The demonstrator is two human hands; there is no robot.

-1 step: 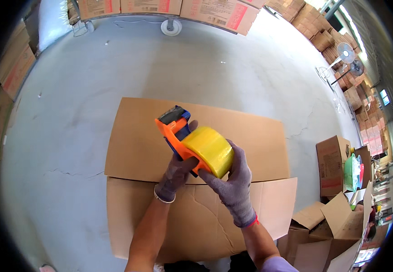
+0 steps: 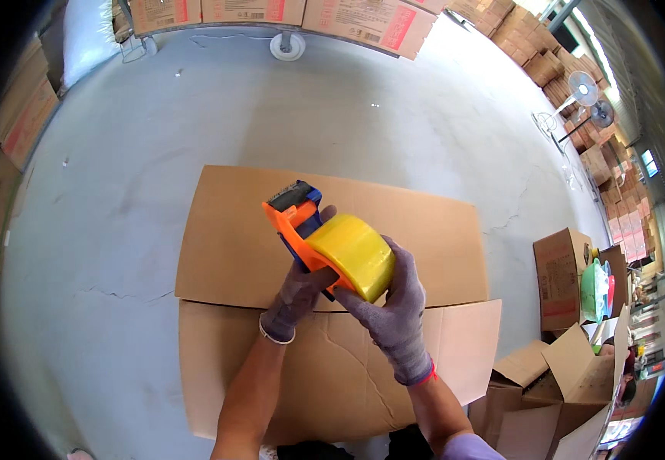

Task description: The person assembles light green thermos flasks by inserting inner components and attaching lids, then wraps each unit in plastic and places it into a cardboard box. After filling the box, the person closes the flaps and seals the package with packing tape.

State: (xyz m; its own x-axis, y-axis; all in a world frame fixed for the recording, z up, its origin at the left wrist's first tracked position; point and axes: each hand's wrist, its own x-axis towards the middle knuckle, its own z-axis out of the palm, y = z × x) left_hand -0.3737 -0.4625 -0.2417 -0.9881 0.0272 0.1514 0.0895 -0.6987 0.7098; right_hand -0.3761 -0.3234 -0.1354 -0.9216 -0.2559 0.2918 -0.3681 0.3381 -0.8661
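Note:
Both gloved hands hold an orange and blue tape dispenser (image 2: 296,224) above a large cardboard box. A wide roll of yellow tape (image 2: 354,254) sits on the dispenser. My left hand (image 2: 300,293) is closed round the dispenser's body from below, some of its fingers hidden behind it. Against the roll's right side, my right hand (image 2: 395,313) grips it, thumb at the near edge and fingers over the far side. Underneath lies the brown cardboard box (image 2: 233,253); its far and near panels meet at a seam, and the near one is creased.
Grey floor (image 2: 103,230) surrounds the box. To the right stand an open carton (image 2: 558,280) with green and red items and another open carton (image 2: 578,376) with raised flaps. Cartons on a wheeled cart (image 2: 286,46) are ahead. Fans (image 2: 581,90) and stacked boxes stand far right.

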